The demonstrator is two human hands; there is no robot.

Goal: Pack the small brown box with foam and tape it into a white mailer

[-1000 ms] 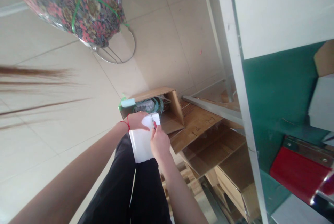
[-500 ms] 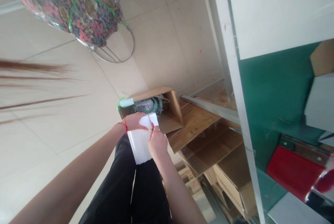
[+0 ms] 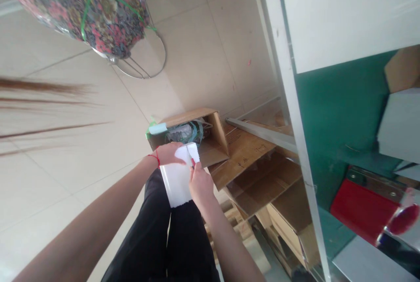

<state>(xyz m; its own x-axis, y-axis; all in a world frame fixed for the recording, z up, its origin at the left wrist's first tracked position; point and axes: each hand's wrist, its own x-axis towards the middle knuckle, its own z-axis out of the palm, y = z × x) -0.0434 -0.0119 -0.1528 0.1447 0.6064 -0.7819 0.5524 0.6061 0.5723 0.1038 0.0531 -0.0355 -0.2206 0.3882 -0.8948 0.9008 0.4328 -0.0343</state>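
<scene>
My left hand (image 3: 169, 154) grips the far left edge of a white folded piece (image 3: 177, 181) that looks like paper or thin card, thumb lying over its top. The piece has jagged short ends and lies over my dark-trousered thighs. In my closed right hand (image 3: 201, 182) is a slim red-handled tool (image 3: 192, 160) with a thin metal tip, which points at the far end of the white piece near my left thumb. Whether it is scissors or a blade I cannot tell. A red string bracelet (image 3: 157, 156) circles my left wrist.
Beyond my hands stands an open cardboard box (image 3: 216, 131) with plastic-wrapped items inside. More cardboard boxes (image 3: 262, 181) lie to the right, beneath a metal-framed shelf (image 3: 295, 111) with a green surface. A floral bundle (image 3: 98, 6) tied with green tape is at upper left.
My right hand has shifted slightly right and back with the red-handled tool, and more of the tool shows. My left hand and the white piece stay almost in place. The view has shifted slightly.
</scene>
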